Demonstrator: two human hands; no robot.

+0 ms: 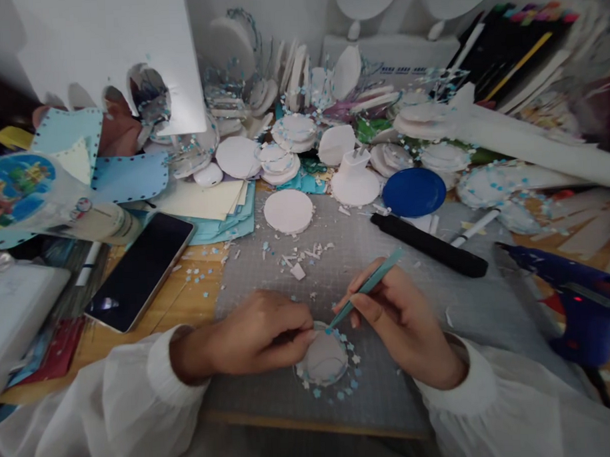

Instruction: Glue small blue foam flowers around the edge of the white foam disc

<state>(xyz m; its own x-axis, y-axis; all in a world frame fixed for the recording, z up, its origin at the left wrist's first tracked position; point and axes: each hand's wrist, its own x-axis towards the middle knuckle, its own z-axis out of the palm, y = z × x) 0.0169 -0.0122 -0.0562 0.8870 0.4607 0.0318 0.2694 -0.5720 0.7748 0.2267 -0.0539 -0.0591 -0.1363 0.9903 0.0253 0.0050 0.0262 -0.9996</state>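
A round white disc (323,358) ringed by small blue and white stars lies on the grey mat (271,396) near the front edge. My left hand (263,333) is at the disc's upper left edge, its thumb and index finger pinched together; what lies between the fingertips is too small to make out. Teal tweezers (369,283) are held in my right hand (395,318), above and right of the disc. Their tip points down at a blue star (328,330) on the disc's top edge.
Behind the hands are paper scraps (297,271), a white disc (288,211), a blue lid (414,192) and a black pen-like tool (428,244). A phone (141,271) and a cup (102,219) stand left, a blue glue gun (572,299) right.
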